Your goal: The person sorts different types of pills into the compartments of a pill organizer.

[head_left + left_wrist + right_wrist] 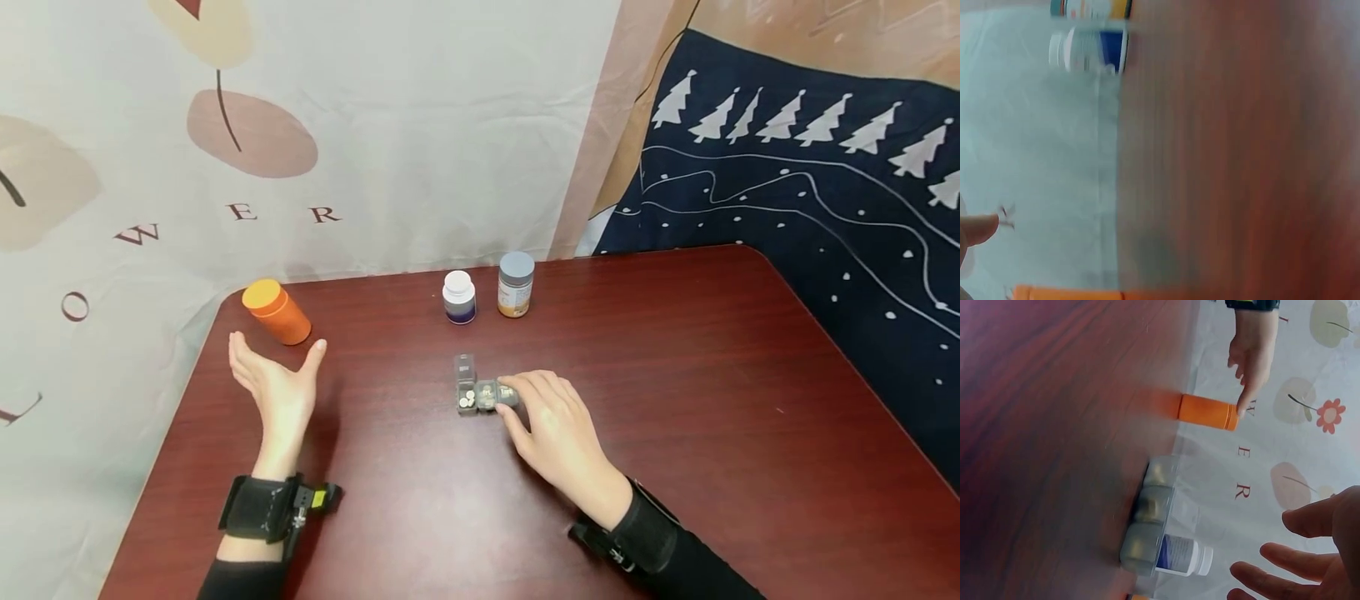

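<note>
An orange bottle with a yellow-looking cap (276, 311) stands at the table's back left. My left hand (281, 392) is in front of it, fingers and thumb spread, holding nothing. Mid-table lies a small clear-grey pill organizer (486, 395). Its left compartment has the lid (465, 367) flipped back, and white tablets (467, 400) show inside. The compartments beside it look covered, with pale contents. My right hand (558, 429) is at the organizer's right end, thumb and fingers parted. In the right wrist view, a gap shows between those fingers (1266, 578) and the organizer (1150, 509).
Behind the organizer stand a white bottle with a dark purple-blue base (459, 297) and a grey-lidded bottle (515, 285). A pale printed cloth (420, 150) hangs along the reddish-brown table's (675, 350) back edge. Dark blue tree-patterned fabric (795, 192) is at the right.
</note>
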Tool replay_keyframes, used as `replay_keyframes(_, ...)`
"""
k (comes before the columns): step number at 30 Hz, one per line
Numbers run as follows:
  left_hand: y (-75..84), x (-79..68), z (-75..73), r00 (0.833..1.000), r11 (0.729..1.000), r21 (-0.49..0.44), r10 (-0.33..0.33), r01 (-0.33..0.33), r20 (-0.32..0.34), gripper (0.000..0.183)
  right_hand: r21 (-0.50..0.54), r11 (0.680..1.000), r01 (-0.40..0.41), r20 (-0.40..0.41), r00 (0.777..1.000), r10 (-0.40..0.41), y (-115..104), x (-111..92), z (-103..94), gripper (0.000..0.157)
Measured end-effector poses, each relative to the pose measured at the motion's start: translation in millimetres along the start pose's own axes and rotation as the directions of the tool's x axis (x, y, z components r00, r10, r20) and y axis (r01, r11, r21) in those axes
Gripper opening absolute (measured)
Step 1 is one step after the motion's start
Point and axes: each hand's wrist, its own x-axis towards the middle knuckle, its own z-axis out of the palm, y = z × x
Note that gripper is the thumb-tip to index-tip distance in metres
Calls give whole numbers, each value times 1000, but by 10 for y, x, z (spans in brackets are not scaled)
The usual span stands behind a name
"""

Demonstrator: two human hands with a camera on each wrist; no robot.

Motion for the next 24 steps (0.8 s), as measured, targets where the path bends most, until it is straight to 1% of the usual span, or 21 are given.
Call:
replay_keyframes(3, 54, -145, 37, 998, 998, 1, 61, -61, 13, 106, -3, 1000, -3, 6, 1000, 3, 12, 26, -1, 29)
replay_keyframes(8, 168, -355, 121, 991, 993, -15, 116, -116, 67, 103, -19, 1000, -24, 30, 999, 25, 23, 63, -6, 30)
replay_keyframes(12, 271, -497, 194, 981, 990, -8, 137, -138, 134, 101, -37, 998, -51, 56, 997, 53, 8, 94, -1, 33)
replay_keyframes(15, 346, -582, 241, 970, 993, -12, 119, -119, 211, 100, -49, 996, -68, 77, 994, 72, -15, 137, 8, 35)
replay_keyframes(17, 389, -627, 279, 957, 995, -7, 94, -96, 275, 101, -57, 996, -75, 90, 993, 80, -29, 175, 23, 37)
replay_keyframes(19, 422, -669, 330, 935, 997, 11, 64, -72, 349, 104, -63, 995, -80, 101, 991, 87, -43, 218, 38, 37)
replay_keyframes(21, 452, -715, 391, 905, 998, 28, 42, -59, 423, 108, -67, 994, -81, 108, 990, 88, -52, 259, 59, 38)
replay_keyframes(24, 503, -789, 491, 860, 996, 34, 50, -78, 508, 114, -70, 994, -85, 126, 988, 93, -62, 319, 89, 39)
